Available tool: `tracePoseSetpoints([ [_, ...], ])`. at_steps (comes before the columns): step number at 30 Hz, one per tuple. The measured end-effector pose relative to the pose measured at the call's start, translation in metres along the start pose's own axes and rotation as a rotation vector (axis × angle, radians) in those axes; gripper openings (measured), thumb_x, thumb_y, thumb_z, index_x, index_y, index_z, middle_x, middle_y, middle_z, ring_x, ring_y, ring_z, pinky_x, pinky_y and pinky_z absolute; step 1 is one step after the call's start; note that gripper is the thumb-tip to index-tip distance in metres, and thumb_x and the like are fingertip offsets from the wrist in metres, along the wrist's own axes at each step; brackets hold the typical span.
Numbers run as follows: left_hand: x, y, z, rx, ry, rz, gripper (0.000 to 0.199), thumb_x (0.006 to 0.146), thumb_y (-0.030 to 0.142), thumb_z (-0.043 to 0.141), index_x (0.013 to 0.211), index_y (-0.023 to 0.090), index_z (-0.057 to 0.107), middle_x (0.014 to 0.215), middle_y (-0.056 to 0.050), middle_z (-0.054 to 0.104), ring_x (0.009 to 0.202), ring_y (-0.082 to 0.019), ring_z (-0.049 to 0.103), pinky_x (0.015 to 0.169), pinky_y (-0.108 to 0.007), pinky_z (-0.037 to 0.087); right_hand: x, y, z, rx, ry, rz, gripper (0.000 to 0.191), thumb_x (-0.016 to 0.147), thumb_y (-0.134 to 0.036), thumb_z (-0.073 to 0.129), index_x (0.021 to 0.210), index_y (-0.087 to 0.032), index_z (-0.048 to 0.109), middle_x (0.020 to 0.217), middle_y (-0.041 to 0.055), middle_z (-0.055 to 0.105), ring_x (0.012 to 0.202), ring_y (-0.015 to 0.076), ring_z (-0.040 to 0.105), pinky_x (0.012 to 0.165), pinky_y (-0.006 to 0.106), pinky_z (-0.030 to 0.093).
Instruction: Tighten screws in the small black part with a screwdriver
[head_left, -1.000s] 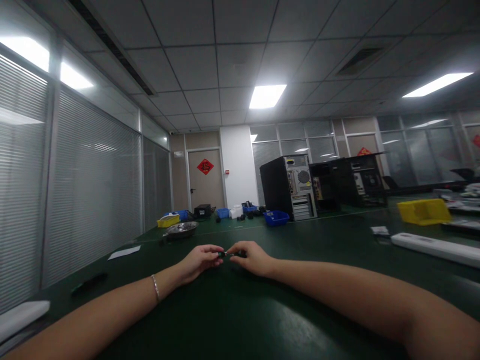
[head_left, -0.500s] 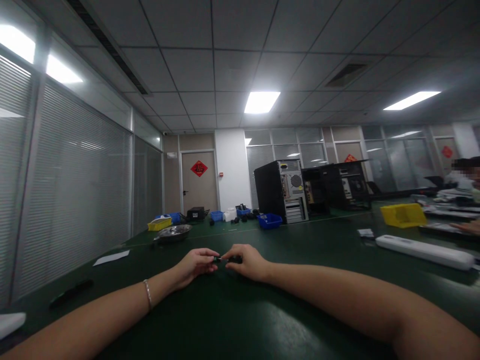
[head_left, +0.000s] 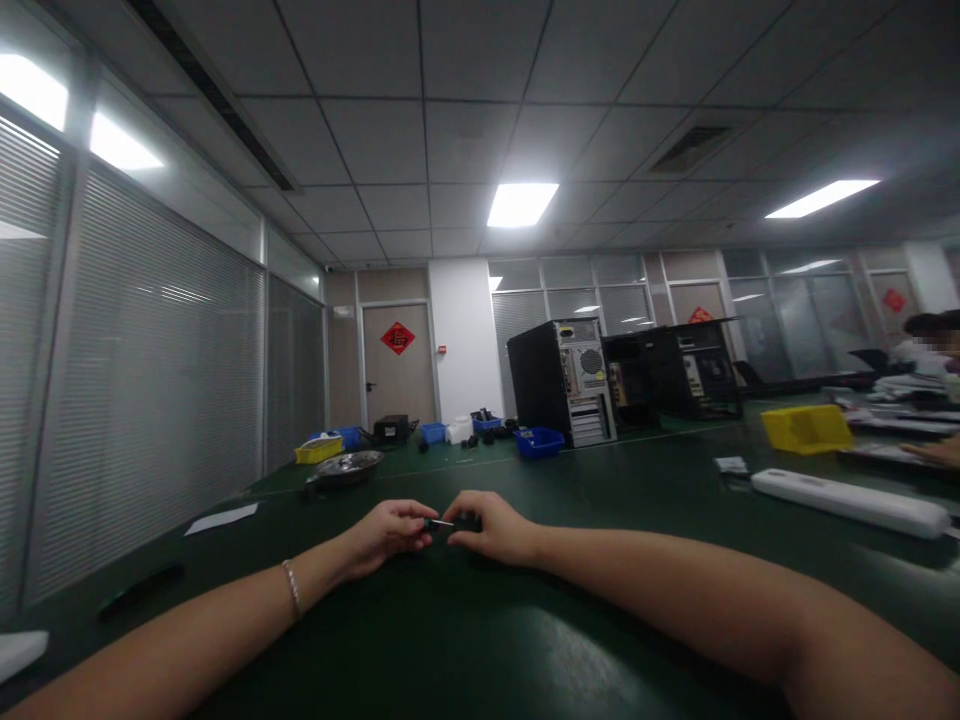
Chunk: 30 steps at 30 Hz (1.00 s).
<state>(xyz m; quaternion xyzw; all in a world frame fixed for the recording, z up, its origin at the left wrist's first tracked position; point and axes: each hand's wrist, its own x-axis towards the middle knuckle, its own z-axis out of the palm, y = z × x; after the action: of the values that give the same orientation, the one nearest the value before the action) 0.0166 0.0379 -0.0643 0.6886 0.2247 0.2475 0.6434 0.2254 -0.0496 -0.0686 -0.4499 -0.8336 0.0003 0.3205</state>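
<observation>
My left hand (head_left: 388,538) is closed, pinching a small dark piece (head_left: 430,524) at its fingertips. My right hand (head_left: 491,527) curls round a dark, stubby object (head_left: 469,522), mostly hidden by the fingers. Between the two hands runs a thin shiny rod (head_left: 444,523), lying nearly level. It is too small to tell which of the dark pieces the rod belongs to. Both hands are just above the green table (head_left: 450,620), fingertips a short way apart.
Beyond the left hand lie a metal dish (head_left: 351,465) and a yellow bin (head_left: 321,452). A blue bin (head_left: 540,442) stands before a computer case (head_left: 562,385). On the right are a long white object (head_left: 847,502), another yellow bin (head_left: 806,430) and a person (head_left: 930,360).
The gap between my fingertips shows more of the shiny rod than before. Both hands have otherwise hardly moved.
</observation>
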Motion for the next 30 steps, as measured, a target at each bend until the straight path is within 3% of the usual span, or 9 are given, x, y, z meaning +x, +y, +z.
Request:
tracePoseSetpoints([
  [7,-0.0010,0.0006,0.0015,-0.015,0.002,0.016,0.035,0.068,0.020,0.067,0.100,0.010,0.059,0.088,-0.008,0.062,0.079,-0.016,0.059,0.079,-0.031,0.042,-0.0005,0.0001,0.0007,-0.017,0.016,-0.018,0.027,0.076,-0.033,0.061,0.100,-0.021,0.062,0.093,0.0017,0.061,0.083,0.0153,0.054,0.071,0.023,0.042],
  [15,0.0009,-0.0002,0.0040,-0.032,0.140,0.092,0.030,0.061,0.014,0.071,0.090,0.013,0.061,0.085,-0.004,0.059,0.077,-0.014,0.056,0.073,-0.027,0.041,0.0004,0.0009,0.0007,-0.060,0.055,0.070,0.023,0.078,-0.033,0.057,0.097,-0.021,0.062,0.093,0.0024,0.061,0.083,0.0163,0.054,0.069,0.024,0.042],
  [22,0.0013,-0.0015,0.0039,-0.064,0.063,0.102,0.043,0.068,0.019,0.068,0.109,0.013,0.055,0.104,-0.010,0.057,0.097,-0.020,0.055,0.088,-0.034,0.040,-0.0011,-0.0003,-0.0003,-0.046,0.054,0.035,0.023,0.078,-0.032,0.057,0.098,-0.021,0.062,0.094,0.0026,0.062,0.084,0.0162,0.055,0.072,0.025,0.042],
  [25,0.0025,-0.0046,0.0048,-0.067,0.066,0.113,0.045,0.069,0.023,0.068,0.110,0.016,0.053,0.103,-0.010,0.056,0.094,-0.021,0.057,0.087,-0.036,0.041,-0.0003,0.0010,0.0009,-0.045,0.055,0.048,0.023,0.078,-0.032,0.057,0.098,-0.021,0.062,0.095,0.0029,0.062,0.085,0.0166,0.055,0.072,0.025,0.043],
  [30,0.0026,-0.0042,0.0061,0.129,0.083,0.151,0.039,0.069,0.022,0.066,0.106,0.016,0.057,0.098,-0.007,0.058,0.089,-0.019,0.055,0.081,-0.033,0.041,0.0007,0.0033,0.0026,-0.063,0.068,0.054,0.024,0.079,-0.032,0.056,0.100,-0.021,0.061,0.095,0.0030,0.062,0.084,0.0173,0.056,0.072,0.025,0.043],
])
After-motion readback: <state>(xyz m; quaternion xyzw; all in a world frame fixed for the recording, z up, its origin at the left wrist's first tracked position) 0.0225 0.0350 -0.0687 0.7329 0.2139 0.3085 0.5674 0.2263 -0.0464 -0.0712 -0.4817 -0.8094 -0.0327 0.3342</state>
